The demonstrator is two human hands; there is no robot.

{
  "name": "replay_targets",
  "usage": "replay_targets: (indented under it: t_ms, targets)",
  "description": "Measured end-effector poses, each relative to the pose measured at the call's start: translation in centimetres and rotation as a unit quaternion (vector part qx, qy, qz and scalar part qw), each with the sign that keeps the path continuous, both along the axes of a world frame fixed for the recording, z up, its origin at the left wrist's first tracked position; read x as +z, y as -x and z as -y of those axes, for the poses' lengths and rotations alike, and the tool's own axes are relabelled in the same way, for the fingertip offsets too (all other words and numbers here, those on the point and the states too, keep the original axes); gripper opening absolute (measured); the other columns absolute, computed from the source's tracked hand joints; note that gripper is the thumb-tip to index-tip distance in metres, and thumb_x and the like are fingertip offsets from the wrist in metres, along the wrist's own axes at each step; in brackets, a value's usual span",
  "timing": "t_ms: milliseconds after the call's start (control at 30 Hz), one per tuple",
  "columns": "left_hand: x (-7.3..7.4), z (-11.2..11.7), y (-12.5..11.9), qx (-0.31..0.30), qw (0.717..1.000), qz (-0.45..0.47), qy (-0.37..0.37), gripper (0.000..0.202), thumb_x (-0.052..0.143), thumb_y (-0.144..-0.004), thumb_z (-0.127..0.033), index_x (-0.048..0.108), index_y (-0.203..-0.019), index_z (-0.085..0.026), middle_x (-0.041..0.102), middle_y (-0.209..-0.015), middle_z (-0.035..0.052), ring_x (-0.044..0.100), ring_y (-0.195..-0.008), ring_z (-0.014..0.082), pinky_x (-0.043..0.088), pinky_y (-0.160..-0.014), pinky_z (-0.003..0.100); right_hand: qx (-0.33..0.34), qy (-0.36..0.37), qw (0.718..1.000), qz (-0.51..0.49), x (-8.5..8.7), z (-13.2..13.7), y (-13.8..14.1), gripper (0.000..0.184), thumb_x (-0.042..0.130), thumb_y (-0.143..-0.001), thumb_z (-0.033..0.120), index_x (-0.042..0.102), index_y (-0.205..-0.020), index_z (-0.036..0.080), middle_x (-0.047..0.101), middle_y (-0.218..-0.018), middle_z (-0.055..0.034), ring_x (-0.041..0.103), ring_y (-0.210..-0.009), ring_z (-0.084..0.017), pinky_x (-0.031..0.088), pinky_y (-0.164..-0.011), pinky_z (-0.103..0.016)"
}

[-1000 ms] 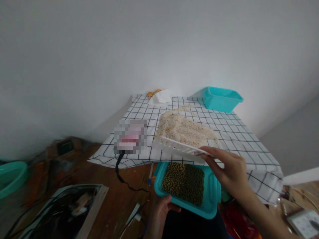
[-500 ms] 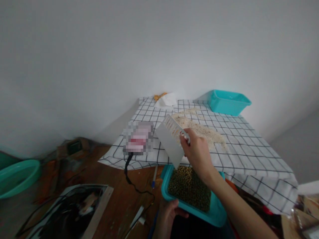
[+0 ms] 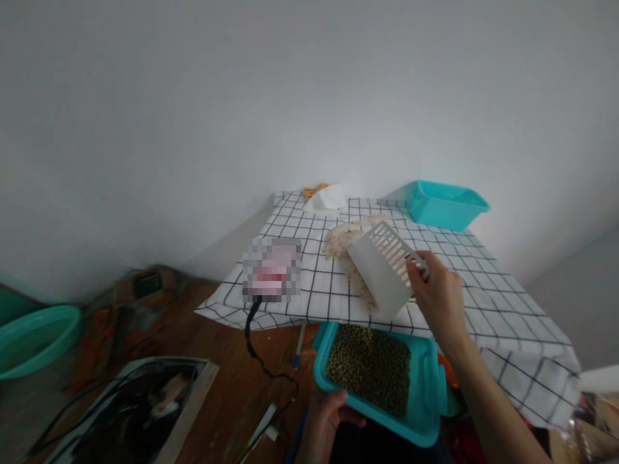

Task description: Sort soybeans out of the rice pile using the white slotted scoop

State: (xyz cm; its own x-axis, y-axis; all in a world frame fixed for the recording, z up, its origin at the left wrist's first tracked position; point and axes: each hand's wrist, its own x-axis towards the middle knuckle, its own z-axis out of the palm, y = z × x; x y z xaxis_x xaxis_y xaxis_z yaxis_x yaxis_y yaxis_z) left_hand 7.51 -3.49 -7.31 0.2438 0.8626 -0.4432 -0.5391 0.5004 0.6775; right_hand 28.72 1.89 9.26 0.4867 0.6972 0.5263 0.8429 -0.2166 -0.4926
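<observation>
My right hand [image 3: 436,291] pinches the edge of a white slotted plastic scoop [image 3: 385,272] and holds it tilted over the checked cloth. Below and behind the scoop lies a spread of pale, grainy material [image 3: 341,237], partly hidden by it. My left hand [image 3: 333,412] grips the near rim of a teal plastic tub [image 3: 425,399] just beyond the front edge of the table. Small green, bean-like grains [image 3: 370,367] fill most of the tub, leaving its right end bare.
A second teal tub [image 3: 442,209] stands at the table's back right. Crumpled white paper [image 3: 329,198] lies at the back, and a blurred pinkish item [image 3: 271,269] with a black cord [image 3: 254,335] at the left. A green basin [image 3: 39,341] is at far left.
My right hand has carried the white scoop to the right and away from over the tub. My left hand keeps its grip, with the tub nearly in the same place.
</observation>
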Motion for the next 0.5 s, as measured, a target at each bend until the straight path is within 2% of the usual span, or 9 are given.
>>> replay_targets:
  t_ms: [100, 233, 367, 500]
  targets:
    - [0.1, 0.2, -0.4, 0.012, 1.000, -0.002, -0.004, 0.038, 0.090, -0.052, -0.041, 0.076, -0.082, -0.022, 0.077, -0.066, 0.0065, 0.077, -0.078, 0.0361, 0.064, -0.051, 0.041, -0.003, -0.010, 1.000, -0.027, 0.2, 0.5, -0.9, 0.035, 0.050, -0.092, 0.041, 0.071, -0.103, 0.015, 0.069, -0.062, -0.0066, 0.065, -0.053, -0.022, 0.040, -0.056, -0.030]
    - [-0.1, 0.3, -0.6, 0.021, 1.000, -0.004, -0.001, 0.036, 0.091, -0.049, -0.041, 0.071, -0.074, -0.024, 0.075, -0.064, 0.0053, 0.077, -0.080, 0.0382, 0.064, -0.051, 0.043, 0.018, -0.034, 0.997, -0.060, 1.0, 0.8, -1.1, 0.033, 0.051, -0.093, 0.043, 0.069, -0.100, 0.016, 0.065, -0.057, -0.0027, 0.061, -0.047, -0.019, 0.041, -0.052, -0.028]
    - [-0.2, 0.1, -0.6, 0.022, 1.000, -0.005, 0.002, 0.038, 0.090, -0.049, -0.042, 0.068, -0.075, -0.027, 0.075, -0.064, 0.0040, 0.077, -0.082, 0.0384, 0.064, -0.051, 0.043, 0.063, -0.052, 0.995, -0.053, 1.8, 0.0, 0.4, 0.030, 0.052, -0.092, 0.040, 0.068, -0.100, 0.016, 0.062, -0.055, 0.0000, 0.059, -0.046, -0.016, 0.039, -0.050, -0.026]
    - [-0.3, 0.0, -0.5, 0.022, 1.000, -0.012, 0.000, 0.036, 0.090, -0.047, -0.040, 0.065, -0.069, -0.026, 0.073, -0.059, 0.0033, 0.077, -0.079, 0.0390, 0.064, -0.051, 0.044, 0.118, -0.046, 0.991, -0.033, 1.8, -1.7, 2.9, 0.026, 0.049, -0.094, 0.035, 0.067, -0.099, 0.018, 0.059, -0.053, 0.0010, 0.054, -0.046, -0.014, 0.034, -0.050, -0.026]
